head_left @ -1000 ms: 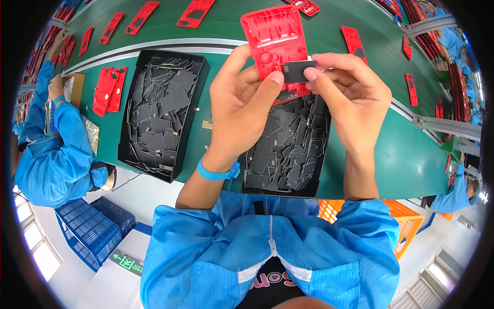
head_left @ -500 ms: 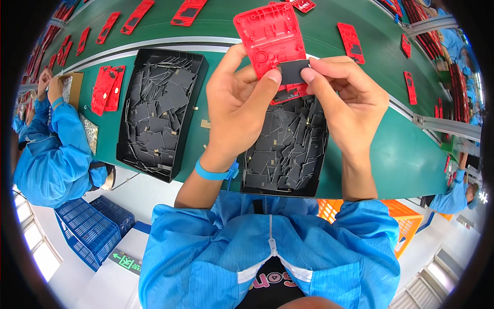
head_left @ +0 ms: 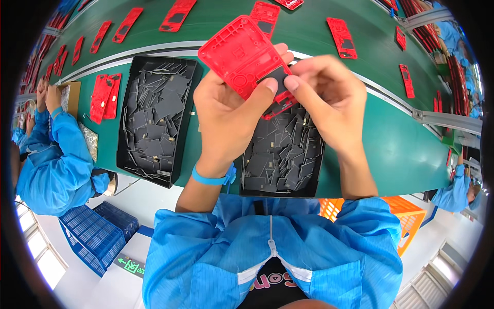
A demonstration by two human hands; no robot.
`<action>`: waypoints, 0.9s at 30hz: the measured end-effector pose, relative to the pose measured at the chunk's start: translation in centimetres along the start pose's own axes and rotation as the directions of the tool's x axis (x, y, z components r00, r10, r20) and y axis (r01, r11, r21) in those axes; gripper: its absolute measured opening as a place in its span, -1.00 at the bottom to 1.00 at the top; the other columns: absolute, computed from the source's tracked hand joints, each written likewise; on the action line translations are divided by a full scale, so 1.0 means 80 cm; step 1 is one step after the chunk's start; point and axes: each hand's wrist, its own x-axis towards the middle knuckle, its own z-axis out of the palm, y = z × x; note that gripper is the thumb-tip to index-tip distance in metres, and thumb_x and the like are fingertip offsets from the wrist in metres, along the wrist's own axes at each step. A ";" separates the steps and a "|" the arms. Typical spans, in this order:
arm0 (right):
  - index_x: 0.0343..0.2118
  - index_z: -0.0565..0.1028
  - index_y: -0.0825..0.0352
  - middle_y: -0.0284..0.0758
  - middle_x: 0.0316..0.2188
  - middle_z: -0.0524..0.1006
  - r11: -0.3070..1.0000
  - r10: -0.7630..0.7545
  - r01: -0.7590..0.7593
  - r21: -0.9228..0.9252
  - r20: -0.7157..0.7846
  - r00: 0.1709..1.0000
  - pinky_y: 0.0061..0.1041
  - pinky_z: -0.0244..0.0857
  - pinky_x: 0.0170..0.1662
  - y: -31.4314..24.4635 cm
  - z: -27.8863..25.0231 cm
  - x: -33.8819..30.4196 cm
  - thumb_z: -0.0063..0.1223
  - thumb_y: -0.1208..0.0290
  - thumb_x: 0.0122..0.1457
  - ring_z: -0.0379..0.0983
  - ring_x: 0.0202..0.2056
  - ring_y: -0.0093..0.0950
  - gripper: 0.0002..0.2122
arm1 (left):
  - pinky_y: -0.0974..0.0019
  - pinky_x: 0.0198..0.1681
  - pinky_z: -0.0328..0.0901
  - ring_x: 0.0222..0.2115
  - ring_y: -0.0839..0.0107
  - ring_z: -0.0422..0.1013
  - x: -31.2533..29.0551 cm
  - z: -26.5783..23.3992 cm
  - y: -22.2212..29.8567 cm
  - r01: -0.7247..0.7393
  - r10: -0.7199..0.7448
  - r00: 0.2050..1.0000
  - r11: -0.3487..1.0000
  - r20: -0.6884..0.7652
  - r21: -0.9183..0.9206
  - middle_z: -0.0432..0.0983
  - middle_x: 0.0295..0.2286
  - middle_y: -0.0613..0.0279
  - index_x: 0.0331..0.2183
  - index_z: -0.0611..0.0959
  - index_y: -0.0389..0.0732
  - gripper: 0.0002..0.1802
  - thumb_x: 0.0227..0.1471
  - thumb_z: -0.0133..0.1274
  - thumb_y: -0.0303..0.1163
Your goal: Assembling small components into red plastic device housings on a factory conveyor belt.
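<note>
My left hand [head_left: 226,116] is closed round a red plastic casing [head_left: 237,49], held tilted above the table with its moulded inner side up. A thin black rectangular piece [head_left: 278,75] lies against the lower part of the casing, and my left thumb presses its near end. At the other end, beside the casing's edge, sits the thumb of my right hand [head_left: 337,103]; its fingers are curled and partly blurred. Below my hands stands a black box [head_left: 278,194] with many similar thin pieces. A second such box [head_left: 192,95] stands to its left.
Red casings [head_left: 341,38] lie spaced along the green conveyor [head_left: 303,33] beyond a metal rail. Two more red casings [head_left: 103,95] rest left of the boxes. A co-worker in a blue sleeve [head_left: 67,139] sits at the left. An orange crate [head_left: 406,211] is below the table edge.
The red casing has tilted to the left and moved slightly left and down. The black piece has gone from pinched over the casing to lying against it. Casings on the conveyor have shifted left.
</note>
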 end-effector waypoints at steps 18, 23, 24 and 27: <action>-0.63 0.30 0.33 -0.41 -0.75 0.18 0.976 -0.206 0.216 -0.028 0.206 0.957 -0.46 -0.05 -0.62 0.002 -0.026 -0.012 0.24 0.57 0.02 0.09 -0.70 -0.58 -0.72 | -0.01 0.18 0.39 0.17 -0.18 0.36 -0.008 0.025 -0.002 0.151 -0.131 0.984 0.972 0.119 -0.183 0.25 0.24 -0.24 0.14 0.43 -0.50 -0.40 0.01 0.10 -0.73; -0.59 0.36 0.39 -0.33 -0.70 0.27 0.964 -0.246 0.258 -0.063 0.147 0.958 -0.45 0.00 -0.62 0.001 -0.036 -0.024 0.22 0.55 0.05 0.19 -0.71 -0.53 -0.78 | -0.01 0.17 0.40 0.18 -0.19 0.34 -0.014 0.028 -0.002 0.172 -0.153 0.974 0.980 0.169 -0.103 0.25 0.24 -0.22 0.17 0.40 -0.49 -0.36 0.01 0.11 -0.75; -0.56 0.39 0.38 -0.35 -0.68 0.29 0.962 -0.247 0.264 -0.064 0.194 0.949 -0.47 0.01 -0.61 0.003 -0.041 -0.023 0.19 0.58 0.07 0.20 -0.69 -0.55 -0.82 | -0.02 0.17 0.40 0.19 -0.19 0.33 -0.014 0.029 -0.004 0.161 -0.142 0.975 0.982 0.171 -0.102 0.25 0.24 -0.22 0.17 0.40 -0.49 -0.36 0.01 0.11 -0.75; -0.48 0.45 0.38 -0.36 -0.64 0.34 0.943 -0.280 0.310 -0.122 0.215 0.936 -0.52 0.11 -0.56 0.008 -0.058 -0.013 0.12 0.61 0.13 0.27 -0.63 -0.57 -0.91 | -0.05 0.09 0.48 0.19 -0.17 0.32 -0.010 0.021 -0.009 0.130 -0.143 0.969 0.989 0.203 0.076 0.23 0.25 -0.21 0.19 0.36 -0.49 -0.35 0.04 0.09 -0.76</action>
